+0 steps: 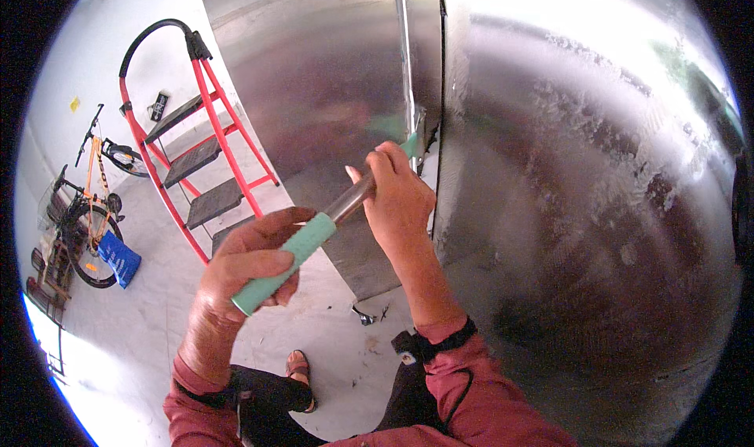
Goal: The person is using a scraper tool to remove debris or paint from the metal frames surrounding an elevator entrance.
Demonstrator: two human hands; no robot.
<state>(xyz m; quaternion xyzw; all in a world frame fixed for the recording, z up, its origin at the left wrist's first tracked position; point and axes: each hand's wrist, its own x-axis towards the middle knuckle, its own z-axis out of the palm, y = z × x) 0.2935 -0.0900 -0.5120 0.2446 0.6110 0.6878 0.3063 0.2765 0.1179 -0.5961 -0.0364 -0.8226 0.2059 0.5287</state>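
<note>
My left hand [247,264] is wrapped around the mint-green grip [288,264] of a long-handled tool. Farther up, my right hand [400,197] closes on its metal shaft [351,201]. The tool's green head [410,145] is partly hidden behind my right hand, so its kind cannot be told. It meets a bright upright strip [406,52] between two glossy panels. The left panel [306,88] is smooth and reflective. Whitish patches and streaks cover the right panel [577,211].
A red stepladder [230,147] with black treads stands at left. Behind it are an orange bicycle [91,182] and a blue bag [119,258]. Small dark scraps [365,316] lie on the pale floor [330,341] near the left panel's foot. A dark gap [443,52] runs beside the strip.
</note>
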